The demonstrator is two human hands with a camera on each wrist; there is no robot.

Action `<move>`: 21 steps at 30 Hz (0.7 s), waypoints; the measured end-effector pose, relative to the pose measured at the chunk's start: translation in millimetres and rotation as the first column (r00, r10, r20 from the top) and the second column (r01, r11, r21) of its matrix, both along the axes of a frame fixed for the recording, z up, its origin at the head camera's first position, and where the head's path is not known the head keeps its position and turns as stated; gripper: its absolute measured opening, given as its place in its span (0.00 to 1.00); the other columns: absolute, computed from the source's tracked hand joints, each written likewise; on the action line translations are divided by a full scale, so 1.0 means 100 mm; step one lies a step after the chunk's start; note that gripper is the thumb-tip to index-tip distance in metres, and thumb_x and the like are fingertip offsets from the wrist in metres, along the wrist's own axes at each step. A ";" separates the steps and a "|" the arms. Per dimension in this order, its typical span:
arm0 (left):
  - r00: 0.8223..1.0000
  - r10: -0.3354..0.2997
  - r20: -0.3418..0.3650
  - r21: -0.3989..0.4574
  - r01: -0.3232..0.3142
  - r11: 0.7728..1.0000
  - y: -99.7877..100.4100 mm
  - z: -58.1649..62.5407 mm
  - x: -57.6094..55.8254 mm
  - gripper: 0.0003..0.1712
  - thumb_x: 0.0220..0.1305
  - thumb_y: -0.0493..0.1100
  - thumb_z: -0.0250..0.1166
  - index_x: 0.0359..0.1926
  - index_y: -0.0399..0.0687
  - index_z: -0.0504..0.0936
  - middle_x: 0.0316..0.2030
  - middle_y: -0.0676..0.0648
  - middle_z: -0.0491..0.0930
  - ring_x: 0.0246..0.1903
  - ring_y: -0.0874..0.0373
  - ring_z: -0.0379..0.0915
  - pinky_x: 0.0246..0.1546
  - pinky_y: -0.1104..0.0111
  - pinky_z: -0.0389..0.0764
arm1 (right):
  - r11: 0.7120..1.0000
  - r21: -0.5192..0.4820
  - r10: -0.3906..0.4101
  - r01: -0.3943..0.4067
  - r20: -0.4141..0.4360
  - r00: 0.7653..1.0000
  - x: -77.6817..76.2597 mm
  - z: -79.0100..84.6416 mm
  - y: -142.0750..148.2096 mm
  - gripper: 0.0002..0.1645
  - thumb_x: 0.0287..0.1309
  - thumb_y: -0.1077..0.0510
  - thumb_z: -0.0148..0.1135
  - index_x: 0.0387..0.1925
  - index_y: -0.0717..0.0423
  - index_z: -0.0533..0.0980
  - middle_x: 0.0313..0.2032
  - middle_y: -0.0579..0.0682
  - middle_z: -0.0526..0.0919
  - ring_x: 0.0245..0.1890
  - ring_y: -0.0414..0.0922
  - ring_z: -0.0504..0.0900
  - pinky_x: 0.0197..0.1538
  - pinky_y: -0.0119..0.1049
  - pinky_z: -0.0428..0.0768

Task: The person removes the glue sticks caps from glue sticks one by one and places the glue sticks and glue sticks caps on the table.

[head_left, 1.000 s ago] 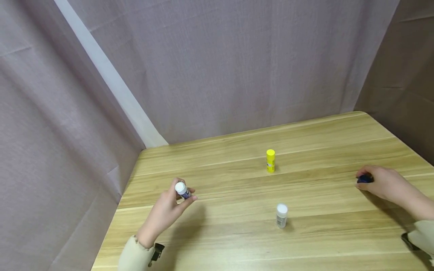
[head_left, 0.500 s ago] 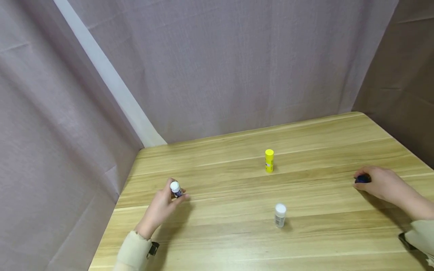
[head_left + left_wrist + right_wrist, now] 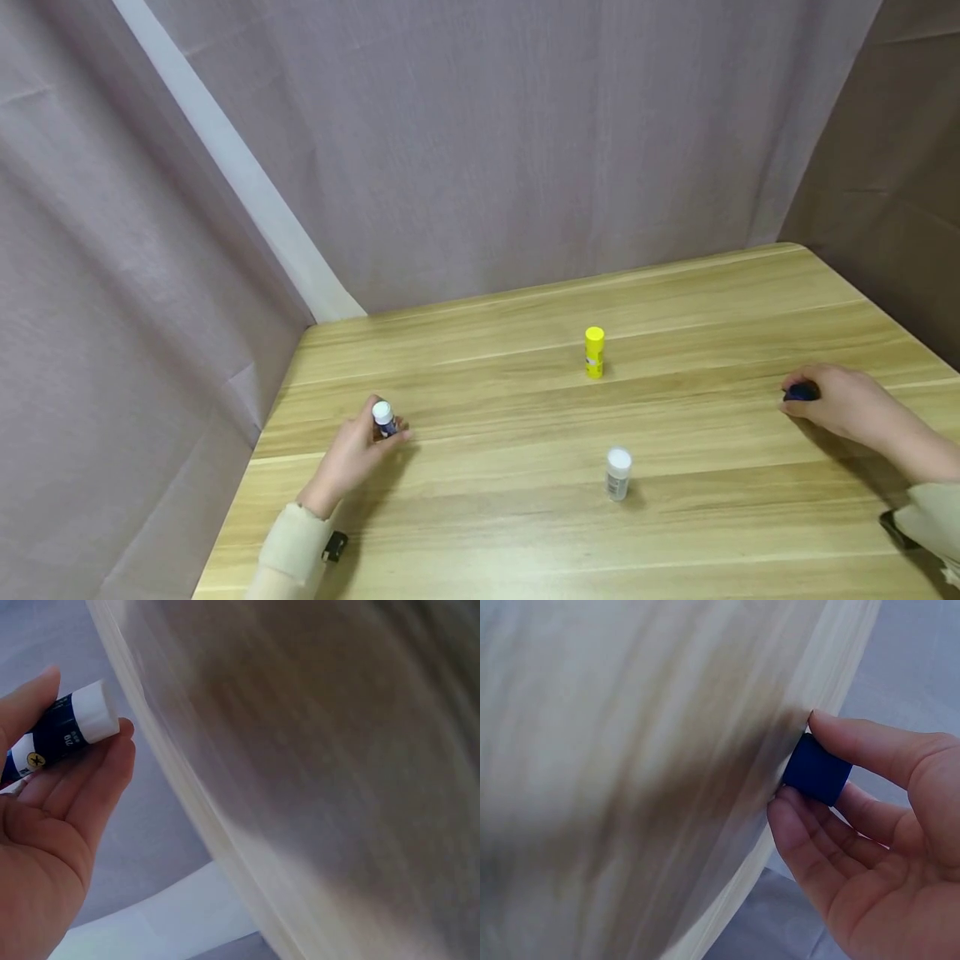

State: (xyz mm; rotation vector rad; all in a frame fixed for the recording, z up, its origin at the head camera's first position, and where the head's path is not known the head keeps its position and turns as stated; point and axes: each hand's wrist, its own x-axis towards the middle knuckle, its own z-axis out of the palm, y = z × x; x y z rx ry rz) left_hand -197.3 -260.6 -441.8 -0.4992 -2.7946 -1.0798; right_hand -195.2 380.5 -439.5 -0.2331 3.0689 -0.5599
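Observation:
My left hand [image 3: 348, 458] grips a glue stick [image 3: 384, 417] with a white cap and a navy label, held slightly tilted over the left side of the table. In the left wrist view the thumb lies on one side of the glue stick [image 3: 61, 733] and the fingers on the other. At the right, my right hand [image 3: 858, 410] pinches a small dark blue piece, squarish in outline [image 3: 817, 771], between thumb and fingertips, right at the tabletop. In the head view the fingers hide part of this blue piece [image 3: 801, 392].
On the wood-grain table [image 3: 480, 533], a yellow glue stick [image 3: 594, 354] stands upright toward the back. Nearer the front stands a small clear tube with a white cap [image 3: 618, 473]. Grey curtains [image 3: 480, 150] close off the back and left, and a brown one [image 3: 892, 175] the right.
My left hand has moved left with the glue stick and closer to the tabletop. The right hand stays almost in place on the blue piece. The head view has shifted slightly.

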 end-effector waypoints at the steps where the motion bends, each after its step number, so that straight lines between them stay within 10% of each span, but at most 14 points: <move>1: 1.000 -0.008 0.007 -0.002 0.008 1.000 -0.01 0.00 0.00 0.19 0.60 0.39 0.74 0.45 0.43 0.73 0.39 0.46 0.87 0.36 0.60 0.83 0.36 0.67 0.84 | 1.000 0.000 0.004 -0.004 0.001 1.000 0.00 0.00 0.00 0.25 0.57 0.55 0.71 0.45 0.75 0.78 0.45 0.77 0.79 0.47 0.79 0.74 0.45 0.69 0.74; 9: 0.990 -0.098 0.103 -0.013 0.100 0.995 -0.08 -0.04 -0.02 0.19 0.61 0.40 0.74 0.41 0.47 0.70 0.37 0.48 0.84 0.30 0.64 0.78 0.32 0.70 0.82 | 1.000 0.007 -0.007 0.007 0.016 1.000 -0.01 0.00 0.00 0.26 0.58 0.55 0.71 0.46 0.76 0.77 0.45 0.78 0.79 0.47 0.79 0.74 0.43 0.69 0.74; 21: 0.962 -0.180 0.203 0.127 0.157 0.979 -0.19 -0.10 -0.06 0.16 0.63 0.37 0.71 0.43 0.41 0.70 0.46 0.38 0.84 0.60 0.41 0.75 0.49 0.70 0.81 | 1.000 -0.004 -0.021 0.021 0.043 0.999 0.00 0.01 0.00 0.28 0.58 0.54 0.72 0.47 0.76 0.77 0.45 0.79 0.78 0.45 0.79 0.74 0.40 0.67 0.76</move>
